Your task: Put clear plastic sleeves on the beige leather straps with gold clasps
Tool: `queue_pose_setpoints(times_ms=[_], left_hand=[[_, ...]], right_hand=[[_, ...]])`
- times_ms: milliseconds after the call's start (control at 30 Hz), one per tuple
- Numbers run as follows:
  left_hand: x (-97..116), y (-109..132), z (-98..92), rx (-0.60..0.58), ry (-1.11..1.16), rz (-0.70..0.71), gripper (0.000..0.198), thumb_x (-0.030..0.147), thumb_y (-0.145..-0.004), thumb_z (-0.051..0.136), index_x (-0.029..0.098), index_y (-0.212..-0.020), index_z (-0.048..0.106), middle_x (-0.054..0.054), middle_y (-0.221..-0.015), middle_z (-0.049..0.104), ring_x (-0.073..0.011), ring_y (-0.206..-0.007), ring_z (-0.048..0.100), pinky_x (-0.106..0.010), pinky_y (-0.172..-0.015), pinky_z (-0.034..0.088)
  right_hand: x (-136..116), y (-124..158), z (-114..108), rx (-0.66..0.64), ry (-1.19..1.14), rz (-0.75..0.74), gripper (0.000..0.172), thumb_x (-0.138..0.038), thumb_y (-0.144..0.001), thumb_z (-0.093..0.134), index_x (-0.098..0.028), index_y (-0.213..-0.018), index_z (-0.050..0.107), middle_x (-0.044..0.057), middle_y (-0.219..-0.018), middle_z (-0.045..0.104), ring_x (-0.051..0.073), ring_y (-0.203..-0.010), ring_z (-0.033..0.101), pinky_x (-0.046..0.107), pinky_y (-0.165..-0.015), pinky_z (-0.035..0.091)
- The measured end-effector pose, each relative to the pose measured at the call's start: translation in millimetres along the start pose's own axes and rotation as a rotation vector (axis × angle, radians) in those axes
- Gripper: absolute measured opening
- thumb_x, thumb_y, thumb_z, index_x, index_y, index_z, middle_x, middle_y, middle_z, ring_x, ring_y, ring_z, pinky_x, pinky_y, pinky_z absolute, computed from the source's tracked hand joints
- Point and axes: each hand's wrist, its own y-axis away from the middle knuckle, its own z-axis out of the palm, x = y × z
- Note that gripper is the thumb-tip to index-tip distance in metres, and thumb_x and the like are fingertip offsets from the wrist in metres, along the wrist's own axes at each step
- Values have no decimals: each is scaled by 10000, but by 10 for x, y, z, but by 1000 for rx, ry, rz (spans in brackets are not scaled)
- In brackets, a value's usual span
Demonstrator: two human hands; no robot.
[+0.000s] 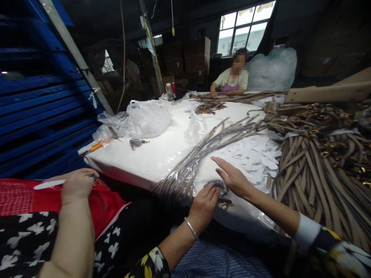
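My left hand (204,204), with a silver bangle on its wrist, is closed over a coiled strap (218,187) at the table's near edge. The coil looks dark and shiny, as if in clear plastic, and my fingers hide part of it. A gold-coloured metal clasp (224,205) sticks out below the coil. Just right of the coil, my right hand (233,179) is raised with its fingers stretched out and nothing in it. Left of my hands, long straps in clear plastic (185,166) run diagonally over the white table (133,162) and hang past its edge.
White paper-like pieces (252,154) lie beyond my right hand. Brown straps (304,173) with clasps are heaped at right. A co-worker's hand (77,185) holds something small at left. Plastic bags (147,117), an orange-handled tool (100,144) and another coil (138,143) lie leftward. Another person (232,79) sits opposite.
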Motion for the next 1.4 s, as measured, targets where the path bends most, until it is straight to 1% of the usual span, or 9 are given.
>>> queue_pose_setpoints(times_ms=[100,267,433,633,867,1033,1133,1267,1400], left_hand=[[-4,12,1,38,39,9,325,154,-951,468,118,-1260,565,-97,-1264,637,-220,-1268,516,-365,-1073,462],[-77,92,11,196,129,44,284,140,-956,459,142,-1189,621,-88,-1207,673,-200,-1218,565,-360,-1028,505],[-73,139,49,283,197,36,273,123,-945,481,138,-1171,635,-83,-1206,675,-190,-1213,569,-338,-1039,494],[-71,64,58,130,174,47,275,163,-938,513,137,-1192,616,-87,-1224,663,-207,-1258,528,-378,-1066,463],[-120,22,84,162,239,45,269,176,-947,489,137,-1174,627,-80,-1177,684,-206,-1203,571,-369,-1053,477],[-122,56,110,164,273,61,295,163,-956,457,140,-1207,611,-90,-1198,673,-204,-1211,565,-378,-1053,479],[-117,51,94,167,283,45,297,148,-948,465,128,-1206,611,-85,-1197,675,-201,-1195,575,-363,-1052,479],[-103,29,57,172,282,16,279,156,-946,471,121,-1174,629,-82,-1182,681,-211,-1169,588,-356,-1042,481],[-98,31,41,139,264,6,292,158,-954,452,139,-1194,617,-85,-1179,685,-221,-1183,579,-377,-994,502]], right_hand=[[23,-299,345,-18,170,74,520,-360,-983,347,-247,-1487,290,91,-1548,319,285,-1419,282,561,-1121,249],[150,-270,742,-78,296,109,479,-332,-983,334,-230,-1450,367,136,-1544,316,345,-1417,255,644,-1065,231],[164,-237,674,-135,345,27,441,-303,-958,404,-250,-1392,460,101,-1505,402,321,-1404,290,599,-1099,184],[149,-307,677,-148,339,47,442,-306,-978,351,-217,-1401,447,106,-1479,442,298,-1406,289,563,-1120,160],[215,-444,577,-151,312,106,468,-413,-981,319,-242,-1396,452,82,-1418,524,261,-1312,455,476,-1049,364],[207,-467,582,-39,305,134,489,-374,-991,301,-213,-1448,362,116,-1522,366,292,-1408,295,576,-1122,186],[170,-453,647,-41,257,96,464,-324,-971,381,-217,-1422,405,110,-1502,402,290,-1396,317,592,-1129,152],[154,-526,655,-32,164,60,397,-287,-942,440,-208,-1318,540,97,-1364,572,258,-1321,441,512,-1127,268],[133,-334,362,59,87,119,391,-297,-976,338,-186,-1208,633,101,-1225,670,224,-1183,582,405,-1046,433]])
